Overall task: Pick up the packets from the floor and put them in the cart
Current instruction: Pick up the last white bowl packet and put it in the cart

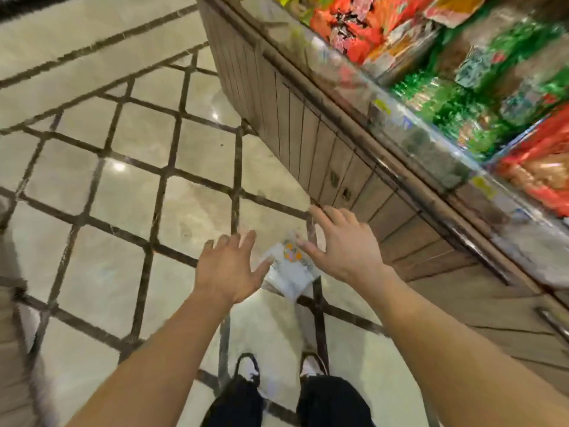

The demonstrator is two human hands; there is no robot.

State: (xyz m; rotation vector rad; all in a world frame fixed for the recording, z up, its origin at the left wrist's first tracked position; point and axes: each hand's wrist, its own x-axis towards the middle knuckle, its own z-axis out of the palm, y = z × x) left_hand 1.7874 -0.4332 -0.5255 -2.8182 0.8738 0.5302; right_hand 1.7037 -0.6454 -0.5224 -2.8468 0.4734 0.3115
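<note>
At the bottom edge of my feed, two shoes [278, 368] with dark trim poked out from black trouser legs [334, 402], planted on a pale glossy floor [123, 192] with dark diamond grid lines. Both bare forearms reached forward and down from there. Left hand [229, 268] was spread wide, fingers splayed, palm down, holding nothing. Right hand [345, 245] likewise fanned open and empty, sitting a bit further forward than the left. Between the two hands, down on the floor just ahead of the shoes, lay one white packet [291, 272] with an orange round print near its top end; the left thumb and right thumb overlapped its edges in my view, but I could not tell if either touched it, heights being unclear and the frame motion-blurred. Beyond the right hand ran the wood-panelled base [308, 124] of a shop shelf unit, going diagonally from upper centre to lower right. Above it a shiny shelf lip [400, 118] carried yellow price labels, text unreadable. Furthest off, upper right, stocked packets were stacked on the shelf: red-orange ones [348, 23], green ones [455, 100], more red [542, 167] at the right edge, all blurred.
</note>
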